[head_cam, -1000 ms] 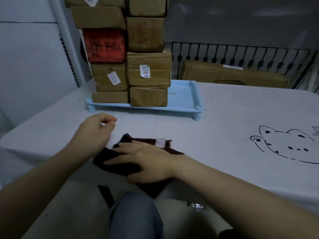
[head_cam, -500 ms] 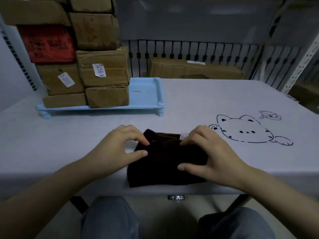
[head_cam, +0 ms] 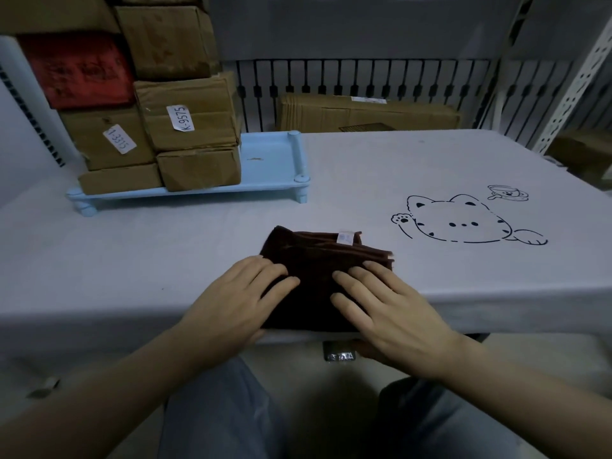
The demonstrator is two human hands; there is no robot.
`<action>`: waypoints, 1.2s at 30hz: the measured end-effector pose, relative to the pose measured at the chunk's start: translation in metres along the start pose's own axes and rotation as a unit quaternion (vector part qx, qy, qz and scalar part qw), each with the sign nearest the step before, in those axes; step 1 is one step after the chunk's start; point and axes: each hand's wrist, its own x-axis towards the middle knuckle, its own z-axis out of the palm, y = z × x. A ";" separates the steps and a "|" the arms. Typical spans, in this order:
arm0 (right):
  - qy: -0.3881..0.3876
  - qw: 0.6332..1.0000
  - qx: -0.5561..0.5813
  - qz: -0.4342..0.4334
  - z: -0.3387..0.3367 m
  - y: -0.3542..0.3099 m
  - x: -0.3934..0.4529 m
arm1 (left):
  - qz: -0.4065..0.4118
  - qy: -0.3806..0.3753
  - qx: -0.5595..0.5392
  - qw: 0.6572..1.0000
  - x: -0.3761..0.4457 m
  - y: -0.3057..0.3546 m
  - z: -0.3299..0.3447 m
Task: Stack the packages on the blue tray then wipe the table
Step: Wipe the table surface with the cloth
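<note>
A folded dark brown cloth (head_cam: 326, 256) lies at the table's near edge, a small white tag on its far side. My left hand (head_cam: 231, 303) rests flat on the cloth's left part, fingers straight. My right hand (head_cam: 387, 313) presses flat on its right part, fingers spread. Several brown cardboard packages (head_cam: 188, 111) and one red package (head_cam: 77, 69) stand stacked in two columns on the left part of the blue tray (head_cam: 271, 160), at the table's far left.
The white table (head_cam: 381, 167) carries a printed cat drawing (head_cam: 463, 223) at the right. Flat cardboard boxes (head_cam: 364, 111) lie behind the table before a black railing. A metal shelf post (head_cam: 576, 74) stands far right. My knees show below the table edge.
The view swung right. My hands went from pinching and folding the cloth with curled fingers to lying flat on it; the cloth now sits folded at the table's near edge.
</note>
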 end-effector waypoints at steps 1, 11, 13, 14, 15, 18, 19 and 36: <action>-0.013 1.000 -0.004 0.006 0.002 -0.001 -0.002 | 0.002 0.011 -0.001 1.000 -0.001 0.000 0.001; 0.109 0.932 0.320 0.132 -0.031 0.018 0.006 | -0.100 0.097 -0.270 0.953 -0.011 -0.012 -0.022; 0.109 0.861 0.444 0.221 -0.043 0.037 0.022 | -0.197 0.089 -0.382 0.898 0.007 -0.018 -0.036; 0.111 0.830 0.477 0.268 -0.044 0.049 0.032 | -0.249 0.094 -0.422 0.866 0.021 -0.023 -0.041; 0.104 0.809 0.486 0.313 -0.043 0.061 0.042 | -0.303 0.099 -0.443 0.838 0.036 -0.030 -0.045; 0.019 0.798 0.431 0.422 -0.029 0.087 0.061 | -0.424 0.038 -0.448 0.786 0.075 -0.049 -0.051; 0.003 0.798 0.415 0.438 -0.025 0.090 0.062 | -0.442 -0.002 -0.438 0.783 0.081 -0.052 -0.049; -0.251 0.834 0.356 0.339 0.000 0.095 0.123 | -0.498 -0.235 -0.396 0.734 0.099 -0.054 -0.041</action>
